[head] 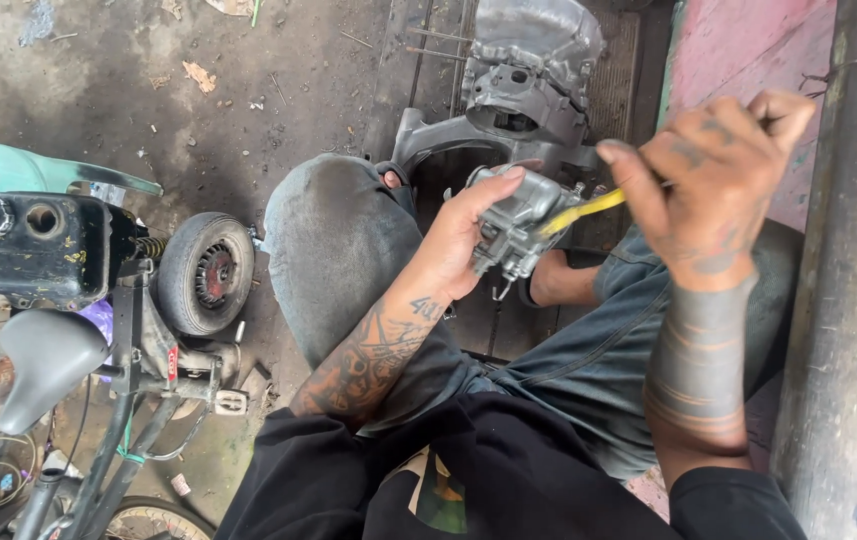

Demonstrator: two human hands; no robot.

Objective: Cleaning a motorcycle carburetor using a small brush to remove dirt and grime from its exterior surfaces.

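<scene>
While left hand [463, 235] clasps carburetor [518, 225], right hand [713, 180] pokes yellow tool [583, 210]

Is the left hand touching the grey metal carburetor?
Touching. The head view shows the left hand wrapped around the carburetor, thumb on top and fingers behind it, with no gap.

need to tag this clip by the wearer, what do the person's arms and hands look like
Both hands are bare, no gloves. The left hand leads to a forearm with dense dark tattoo patterns. The right hand is tattooed on its back, and its forearm carries wide dark tattooed bands. Black sleeves are pushed up towards the elbows.
</scene>
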